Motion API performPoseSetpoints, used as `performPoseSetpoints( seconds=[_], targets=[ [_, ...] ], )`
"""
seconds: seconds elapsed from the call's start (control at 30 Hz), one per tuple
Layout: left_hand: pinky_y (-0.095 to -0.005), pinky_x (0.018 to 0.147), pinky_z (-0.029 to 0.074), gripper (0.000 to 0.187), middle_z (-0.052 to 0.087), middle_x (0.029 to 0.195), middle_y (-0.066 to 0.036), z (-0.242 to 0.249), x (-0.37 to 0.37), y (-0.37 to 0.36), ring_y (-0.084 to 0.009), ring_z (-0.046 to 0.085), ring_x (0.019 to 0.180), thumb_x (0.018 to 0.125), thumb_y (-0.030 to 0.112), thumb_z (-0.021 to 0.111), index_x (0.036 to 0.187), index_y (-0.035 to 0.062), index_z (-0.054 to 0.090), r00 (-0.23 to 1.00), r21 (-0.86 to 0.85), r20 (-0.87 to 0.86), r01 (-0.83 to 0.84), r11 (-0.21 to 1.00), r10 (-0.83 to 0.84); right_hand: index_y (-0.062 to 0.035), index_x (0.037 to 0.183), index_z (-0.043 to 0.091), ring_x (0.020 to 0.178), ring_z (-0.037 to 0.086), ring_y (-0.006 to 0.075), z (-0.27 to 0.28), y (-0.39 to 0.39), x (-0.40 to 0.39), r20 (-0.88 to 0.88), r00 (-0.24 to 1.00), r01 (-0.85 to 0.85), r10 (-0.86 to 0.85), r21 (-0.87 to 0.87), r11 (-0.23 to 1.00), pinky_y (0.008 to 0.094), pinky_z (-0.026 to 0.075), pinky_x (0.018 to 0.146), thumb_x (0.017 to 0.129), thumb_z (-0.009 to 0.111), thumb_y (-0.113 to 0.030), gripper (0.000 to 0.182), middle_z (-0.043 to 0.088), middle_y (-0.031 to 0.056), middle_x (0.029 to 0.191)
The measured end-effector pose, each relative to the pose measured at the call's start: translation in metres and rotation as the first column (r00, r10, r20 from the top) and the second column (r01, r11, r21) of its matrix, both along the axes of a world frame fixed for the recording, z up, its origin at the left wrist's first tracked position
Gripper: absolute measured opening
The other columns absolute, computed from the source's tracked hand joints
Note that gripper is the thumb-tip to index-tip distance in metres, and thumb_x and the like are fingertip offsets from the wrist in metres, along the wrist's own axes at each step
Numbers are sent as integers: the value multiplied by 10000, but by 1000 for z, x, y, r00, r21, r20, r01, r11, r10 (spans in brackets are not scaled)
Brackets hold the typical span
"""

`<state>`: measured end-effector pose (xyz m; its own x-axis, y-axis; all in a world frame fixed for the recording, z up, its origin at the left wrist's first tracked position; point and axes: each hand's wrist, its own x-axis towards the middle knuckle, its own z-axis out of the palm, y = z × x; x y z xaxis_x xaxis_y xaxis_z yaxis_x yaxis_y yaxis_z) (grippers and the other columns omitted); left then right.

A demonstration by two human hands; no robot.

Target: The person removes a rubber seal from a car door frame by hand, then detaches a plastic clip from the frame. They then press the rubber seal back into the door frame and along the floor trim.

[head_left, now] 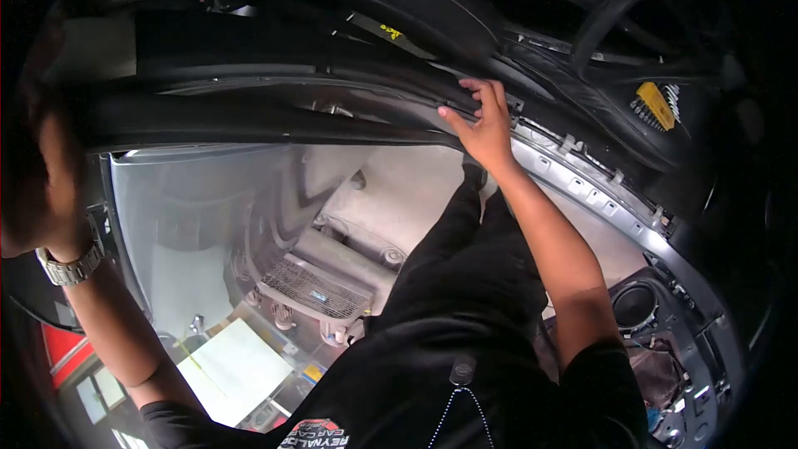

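My right hand [486, 126] is at the lower edge of the car's door opening, thumb and fingers apart, its fingertips over the black trim at the end of the bare metal sill [582, 185]. A long black rubber-like strip [249, 120] runs from there toward the left, along the opening. At the far left my left hand [40, 187] is raised beside the dark trim, a metal watch [73, 268] on its wrist. Its fingers fade into shadow, so I cannot tell what they hold. A grey panel [91, 46] shows just above it.
A yellow holder of hex keys [655, 106] lies inside the car at right. The opened door with its speaker [634, 305] stands at lower right. Behind my left arm are a glossy grey panel [191, 208], a white sheet [233, 374] and a perforated grille [316, 287].
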<state>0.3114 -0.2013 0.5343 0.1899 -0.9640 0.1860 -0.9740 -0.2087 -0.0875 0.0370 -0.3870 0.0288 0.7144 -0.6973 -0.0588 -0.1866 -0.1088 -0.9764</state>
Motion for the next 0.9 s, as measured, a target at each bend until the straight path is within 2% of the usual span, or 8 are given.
performPoseSetpoints(
  seconds=[0.07,0.23,0.27,0.33,0.43,0.6,0.77,0.9],
  targets=[
    [-451,1257,249,614,454,1502,-329,4,-1,-3,-365,436,1444,933,271,669,1397,-106,527,1000,10,-25,-6,1000,6,-80,1235,640,1136,592,312,0,-9,9,149,988,14,40,-347,938,393,537,887,814,862,-307,528,577,110,1219],
    [-452,1272,237,634,443,1524,-333,18,-3,-13,-365,425,1463,935,275,671,1415,-110,520,983,25,-184,-22,999,26,-143,1394,612,1174,632,327,2,-20,16,154,962,-148,224,-395,907,432,522,1000,859,811,-372,615,646,121,1307],
    [-452,1275,235,638,441,1528,-334,19,-4,-17,-365,423,1467,935,276,671,1418,-111,519,988,59,-151,-6,998,15,-143,1394,612,1174,632,327,2,-22,17,159,963,-143,219,-389,910,432,522,1000,859,811,-372,615,646,121,1307],
    [-455,1268,249,542,483,1502,-325,11,-10,-23,-355,459,1446,946,213,643,1378,-106,570,950,249,292,35,968,-110,-162,1391,622,1134,663,326,1,-26,19,156,954,-161,255,-450,879,435,544,971,854,807,-402,617,662,110,1283],
    [-435,1280,212,548,395,1602,-248,5,-22,-40,-303,389,1497,1001,137,550,1501,-64,450,868,285,401,186,940,-293,-169,1382,637,1092,688,340,7,-34,23,197,936,-197,292,-394,898,434,564,935,851,798,-432,614,685,119,1244],
    [-384,795,506,156,750,905,-28,-21,-61,-90,-202,682,873,954,261,692,912,115,730,692,184,546,452,873,-473,-153,1356,652,1097,689,360,-4,-36,27,248,920,-205,303,-354,912,433,579,910,840,809,-423,604,700,142,1216],
    [-428,933,502,177,710,1080,-132,-6,-30,-21,-296,656,1034,994,156,627,1064,6,690,899,25,396,191,981,-185,-157,1399,582,974,730,306,-6,-35,22,83,947,-203,309,-591,781,441,604,816,951,661,-457,545,719,123,1121],
    [-464,1044,500,237,679,1220,-215,-6,7,18,-371,635,1164,1025,72,575,1185,-82,658,988,-117,131,-67,991,82,-45,1460,496,927,732,343,-5,-27,22,53,950,-192,309,-679,709,461,601,783,991,594,-398,595,713,224,1174]
  ],
)
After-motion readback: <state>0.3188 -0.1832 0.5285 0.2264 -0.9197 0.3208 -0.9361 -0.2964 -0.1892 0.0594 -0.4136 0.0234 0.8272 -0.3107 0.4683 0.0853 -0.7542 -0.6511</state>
